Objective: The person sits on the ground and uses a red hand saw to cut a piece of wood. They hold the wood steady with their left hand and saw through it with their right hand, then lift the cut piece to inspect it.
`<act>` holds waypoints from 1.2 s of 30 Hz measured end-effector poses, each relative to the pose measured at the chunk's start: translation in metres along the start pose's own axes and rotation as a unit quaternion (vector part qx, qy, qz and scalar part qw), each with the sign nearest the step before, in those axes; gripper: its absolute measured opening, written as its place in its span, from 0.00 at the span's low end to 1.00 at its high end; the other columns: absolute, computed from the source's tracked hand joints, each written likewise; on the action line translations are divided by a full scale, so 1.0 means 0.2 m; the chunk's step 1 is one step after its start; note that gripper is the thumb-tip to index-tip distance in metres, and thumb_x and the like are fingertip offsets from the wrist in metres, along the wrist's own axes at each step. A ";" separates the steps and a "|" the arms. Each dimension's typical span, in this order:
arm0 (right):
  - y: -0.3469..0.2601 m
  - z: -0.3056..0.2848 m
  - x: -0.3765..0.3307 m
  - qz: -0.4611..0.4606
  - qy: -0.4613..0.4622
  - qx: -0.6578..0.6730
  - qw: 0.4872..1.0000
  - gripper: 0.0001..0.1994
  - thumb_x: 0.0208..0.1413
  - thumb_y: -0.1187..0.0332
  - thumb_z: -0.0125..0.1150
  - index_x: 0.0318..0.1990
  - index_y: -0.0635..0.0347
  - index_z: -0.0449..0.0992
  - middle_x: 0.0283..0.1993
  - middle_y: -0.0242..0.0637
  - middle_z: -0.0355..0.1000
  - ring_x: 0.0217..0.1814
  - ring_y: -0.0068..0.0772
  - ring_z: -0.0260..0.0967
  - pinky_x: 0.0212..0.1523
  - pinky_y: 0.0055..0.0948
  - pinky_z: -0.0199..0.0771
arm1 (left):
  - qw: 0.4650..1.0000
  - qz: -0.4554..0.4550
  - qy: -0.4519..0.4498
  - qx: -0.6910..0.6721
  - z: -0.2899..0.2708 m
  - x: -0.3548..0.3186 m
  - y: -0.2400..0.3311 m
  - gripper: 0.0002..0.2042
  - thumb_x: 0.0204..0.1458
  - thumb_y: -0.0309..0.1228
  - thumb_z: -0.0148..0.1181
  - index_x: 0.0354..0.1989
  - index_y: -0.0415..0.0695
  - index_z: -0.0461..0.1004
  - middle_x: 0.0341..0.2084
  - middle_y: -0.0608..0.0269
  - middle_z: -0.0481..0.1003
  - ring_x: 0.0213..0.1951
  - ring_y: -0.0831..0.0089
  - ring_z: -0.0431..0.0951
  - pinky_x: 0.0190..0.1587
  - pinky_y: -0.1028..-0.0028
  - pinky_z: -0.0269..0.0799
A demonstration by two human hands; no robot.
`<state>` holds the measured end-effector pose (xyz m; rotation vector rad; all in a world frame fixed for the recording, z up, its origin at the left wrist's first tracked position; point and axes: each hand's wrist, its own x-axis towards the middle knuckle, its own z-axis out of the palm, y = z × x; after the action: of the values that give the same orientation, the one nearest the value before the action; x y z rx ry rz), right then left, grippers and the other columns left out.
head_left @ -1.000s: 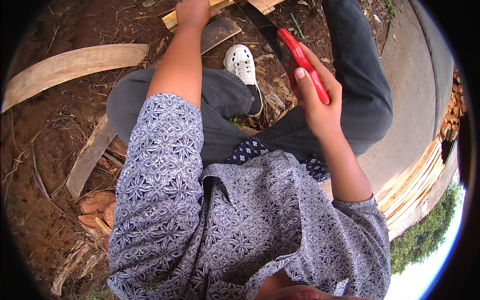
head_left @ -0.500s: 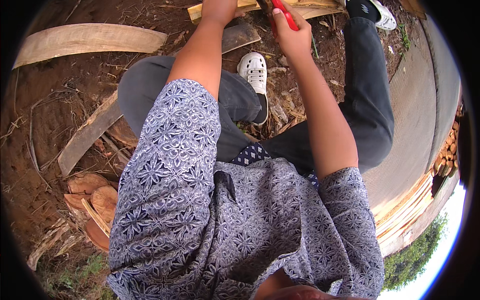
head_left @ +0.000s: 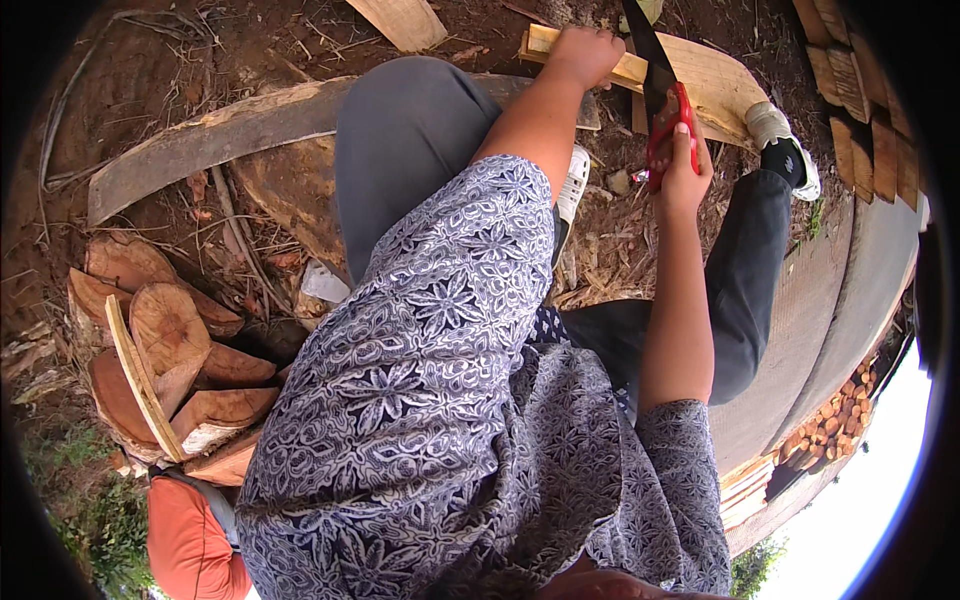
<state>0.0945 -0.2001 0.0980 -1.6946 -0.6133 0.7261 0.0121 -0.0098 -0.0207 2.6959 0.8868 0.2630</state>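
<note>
Only the head cam to go on here, looking down past a patterned shirt. Got the left hand (head_left: 585,55) up near the top edge, curled down over a narrow wooden strip (head_left: 543,41), pretty much closed on it, knuckles up. Can't make out the fingertips underneath, though. Got the right hand (head_left: 685,180) wrapped around the red grip of a saw (head_left: 654,62), thumb along the handle, closed up snug. Seeing the dark blade running up and a bit left, crossing right by the strip's right end; can't tell whether touching or just beside it. Behind the blade, a wider pale plank (head_left: 715,85) on the dirt, stretching over to the shoe (head_left: 768,122) on the right foot. Also spotting a long grey board (head_left: 240,130) curving out left of the bent left knee, plus another pale plank (head_left: 400,22) at the top edge. Lower left, a heap of split logs (head_left: 168,325) with a thin slat (head_left: 140,380) leaning on it, and some orange fabric (head_left: 185,535) below. Over in the upper right corner, a bunch of short boards (head_left: 855,90) laid close together.
</note>
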 end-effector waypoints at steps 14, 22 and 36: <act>-0.02 0.00 0.00 0.002 -0.011 0.024 1.000 0.22 0.70 0.65 0.59 0.67 0.64 0.72 0.24 0.25 0.69 0.19 0.14 0.60 0.21 0.19 0.61 | 1.000 -0.004 0.012 -0.012 0.04 0.00 0.01 0.28 0.43 0.48 0.77 0.48 0.47 0.75 0.47 0.60 0.80 0.49 0.59 0.83 0.49 0.62 0.80; -0.02 0.00 0.00 0.015 -0.011 0.035 0.999 0.21 0.69 0.66 0.60 0.65 0.64 0.74 0.24 0.25 0.69 0.20 0.15 0.60 0.22 0.20 0.62 | 1.000 -0.005 0.007 -0.021 0.04 0.00 0.00 0.28 0.42 0.49 0.78 0.48 0.47 0.76 0.47 0.62 0.81 0.50 0.61 0.83 0.49 0.61 0.80; 0.01 -0.03 0.01 0.021 -0.017 0.037 0.999 0.22 0.69 0.66 0.60 0.67 0.65 0.72 0.23 0.25 0.69 0.21 0.14 0.61 0.24 0.20 0.63 | 1.000 -0.002 -0.007 -0.023 0.05 -0.01 -0.01 0.30 0.43 0.52 0.77 0.51 0.47 0.76 0.48 0.61 0.82 0.50 0.59 0.84 0.49 0.61 0.81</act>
<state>0.1006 -0.2032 0.0977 -1.6336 -0.5691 0.7999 0.0124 -0.0111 -0.0301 2.6508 0.8715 0.2607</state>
